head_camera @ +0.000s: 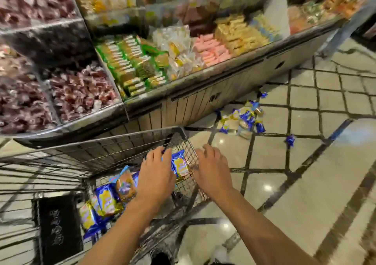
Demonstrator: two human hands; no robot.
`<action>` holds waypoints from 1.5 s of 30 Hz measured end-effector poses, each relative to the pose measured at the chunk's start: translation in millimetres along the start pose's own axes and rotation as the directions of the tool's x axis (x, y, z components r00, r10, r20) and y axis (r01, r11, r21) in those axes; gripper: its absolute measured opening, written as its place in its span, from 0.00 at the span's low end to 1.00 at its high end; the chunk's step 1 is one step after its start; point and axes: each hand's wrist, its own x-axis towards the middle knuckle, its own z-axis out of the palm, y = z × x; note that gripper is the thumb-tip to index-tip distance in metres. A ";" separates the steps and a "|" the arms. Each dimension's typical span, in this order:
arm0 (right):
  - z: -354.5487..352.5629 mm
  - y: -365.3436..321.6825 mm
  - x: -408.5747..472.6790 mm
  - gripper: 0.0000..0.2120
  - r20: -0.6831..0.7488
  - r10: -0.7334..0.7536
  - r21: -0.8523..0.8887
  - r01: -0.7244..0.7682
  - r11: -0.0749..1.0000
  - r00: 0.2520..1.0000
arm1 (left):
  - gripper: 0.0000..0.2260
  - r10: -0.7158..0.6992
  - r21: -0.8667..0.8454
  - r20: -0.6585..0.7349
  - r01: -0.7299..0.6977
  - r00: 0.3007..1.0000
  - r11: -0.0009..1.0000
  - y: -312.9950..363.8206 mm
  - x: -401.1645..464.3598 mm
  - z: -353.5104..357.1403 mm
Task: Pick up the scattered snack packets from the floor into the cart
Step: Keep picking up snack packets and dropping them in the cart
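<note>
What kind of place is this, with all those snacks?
Most likely a shop, such as a supermarket's snack aisle. A wire shopping cart holds blue and yellow snack packets, and a long display counter is piled with wrapped sweets and biscuits. More packets lie on the tiled floor.

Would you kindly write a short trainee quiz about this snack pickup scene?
1. True or false: packets already lie in the wire cart.
2. Where is the main pile of blue-and-yellow packets still on the floor?
A. beside the display counter's base
B. under the cart
C. on the counter
3. Fill in: one lone packet lies apart on the ____ tiled floor, to the pile's right.

Key
1. True; several lie inside, below the left hand.
2. A
3. glossy. The right hand hovers open at the cart's edge.
</note>
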 end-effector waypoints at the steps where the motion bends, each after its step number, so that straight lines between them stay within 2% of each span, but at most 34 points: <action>1: -7.4 17.7 -4.4 0.29 -0.012 0.025 0.016 -0.025 1.000 1.000 | 0.29 0.025 0.023 0.004 -0.026 1.000 0.999 19.7 4.1 -2.9; 8: -43.2 163.5 -49.6 0.30 -0.067 0.183 0.154 -0.171 0.973 0.981 | 0.29 0.141 0.077 0.016 -0.142 0.990 0.987 178.1 13.0 13.6; 14: -59.0 288.6 -95.0 0.30 -0.063 0.232 0.182 -0.217 0.959 0.971 | 0.27 0.181 0.059 -0.017 -0.180 0.983 0.982 306.2 16.7 35.0; 22: -75.8 402.4 -111.0 0.29 -0.086 0.327 0.179 -0.308 0.934 0.941 | 0.26 0.253 0.081 -0.033 -0.250 0.967 0.965 416.0 47.1 50.0; 30: -83.2 498.4 -49.6 0.26 -0.067 0.313 0.159 -0.300 0.941 0.947 | 0.26 0.248 0.090 0.060 -0.252 0.967 0.963 482.1 136.3 85.1; 36: -105.8 565.6 12.8 0.28 -0.053 0.322 0.161 -0.310 0.937 0.945 | 0.25 0.246 -0.025 0.087 -0.245 0.965 0.969 548.1 225.8 110.3; 40: -125.4 618.3 58.6 0.26 -0.084 0.354 0.191 -0.334 0.923 0.931 | 0.25 0.296 -0.048 0.074 -0.293 0.952 0.955 597.7 284.8 120.3; 45: -134.1 685.3 106.4 0.24 -0.060 0.364 0.228 -0.343 0.911 0.929 | 0.24 0.252 -0.111 0.073 -0.243 0.965 0.964 638.9 346.3 132.9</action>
